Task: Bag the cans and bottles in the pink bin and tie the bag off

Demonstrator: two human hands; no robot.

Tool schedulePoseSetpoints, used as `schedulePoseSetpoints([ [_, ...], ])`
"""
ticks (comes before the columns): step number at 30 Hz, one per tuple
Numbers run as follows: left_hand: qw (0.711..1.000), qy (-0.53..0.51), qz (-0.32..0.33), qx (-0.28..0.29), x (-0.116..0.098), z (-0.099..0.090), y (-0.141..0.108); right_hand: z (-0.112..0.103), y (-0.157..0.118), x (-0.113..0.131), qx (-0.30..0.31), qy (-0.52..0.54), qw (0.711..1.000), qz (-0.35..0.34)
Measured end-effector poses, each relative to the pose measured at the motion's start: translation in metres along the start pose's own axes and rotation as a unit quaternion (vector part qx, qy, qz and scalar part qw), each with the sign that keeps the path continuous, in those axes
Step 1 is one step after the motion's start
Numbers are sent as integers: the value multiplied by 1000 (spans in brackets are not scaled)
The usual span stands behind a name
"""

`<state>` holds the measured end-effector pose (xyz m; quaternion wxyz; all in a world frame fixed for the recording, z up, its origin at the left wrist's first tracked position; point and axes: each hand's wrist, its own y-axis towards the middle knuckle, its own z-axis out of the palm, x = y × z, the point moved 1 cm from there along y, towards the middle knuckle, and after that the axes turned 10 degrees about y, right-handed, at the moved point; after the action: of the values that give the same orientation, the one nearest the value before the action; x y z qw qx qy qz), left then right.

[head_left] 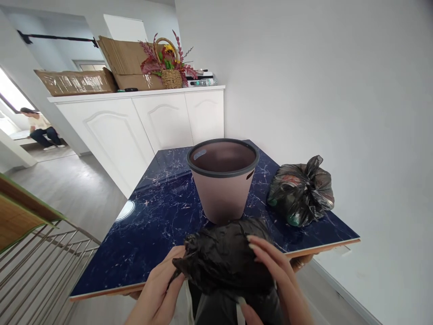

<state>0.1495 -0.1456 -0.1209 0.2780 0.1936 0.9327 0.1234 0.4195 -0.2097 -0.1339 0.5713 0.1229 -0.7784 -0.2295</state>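
A crumpled black plastic bag (228,257) is at the near edge of the table, in front of the bin, between my two hands. My left hand (164,282) is closed on the bag's bunched left end. Around the right side curls my right hand (277,271), its fingers on top of the plastic and the thumb lower down. Just beyond the bag stands an upright pinkish-brown trash bin (223,194) with a dark rim and no liner visible inside. Whether the bag contains anything is hidden.
A knotted, filled black trash bag (299,194) sits on the right of the blue marbled table (152,216), near the wall. White cabinets (162,117) behind carry cardboard boxes (76,82) and a flower basket (171,77). A metal rack (43,257) stands left; a person (40,126) sits in another room.
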Motion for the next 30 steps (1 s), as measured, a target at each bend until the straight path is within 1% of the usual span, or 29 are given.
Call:
schedulePoseSetpoints([
  [1,1000,1,-1,1,-2,-4,-3,1,1,-5,-7,-19,1000,5],
  [3,1000,-5,5,-9,-8,-13,-5,4,4,-14,17,-20,1000,6],
  [5,1000,-13,4,-23,-15,-24,-2,4,8,-23,43,0,999,13],
  [7,999,-22,-16,-41,-22,-36,5,-1,12,-30,45,17,998,42],
  [10,993,-24,-76,-88,-24,-52,14,-12,18,-36,18,53,993,107],
  [13,987,-18,-114,-115,-14,-59,17,-20,23,-37,-20,102,983,150],
  [15,988,-9,-107,-110,-3,-60,16,-23,24,-36,-52,121,978,164],
  [17,992,20,-91,-80,9,-59,15,-25,25,-34,-77,129,974,169],
  [20,994,103,-44,-18,21,-56,14,-28,26,-29,-83,128,973,174],
  [21,990,134,-29,-17,20,-55,14,-28,27,-26,-83,127,973,174],
  [23,983,179,-7,-41,12,-54,15,-27,31,-19,-73,130,975,165],
  [24,982,183,-3,-45,3,-54,15,-25,33,-15,-65,133,976,160],
  [25,984,174,4,-35,-7,-53,15,-22,36,-11,-53,133,978,153],
  [28,993,97,48,47,-43,-49,14,-13,44,4,4,109,988,113],
  [30,994,40,54,88,-64,-45,15,-6,45,14,45,93,992,72],
])
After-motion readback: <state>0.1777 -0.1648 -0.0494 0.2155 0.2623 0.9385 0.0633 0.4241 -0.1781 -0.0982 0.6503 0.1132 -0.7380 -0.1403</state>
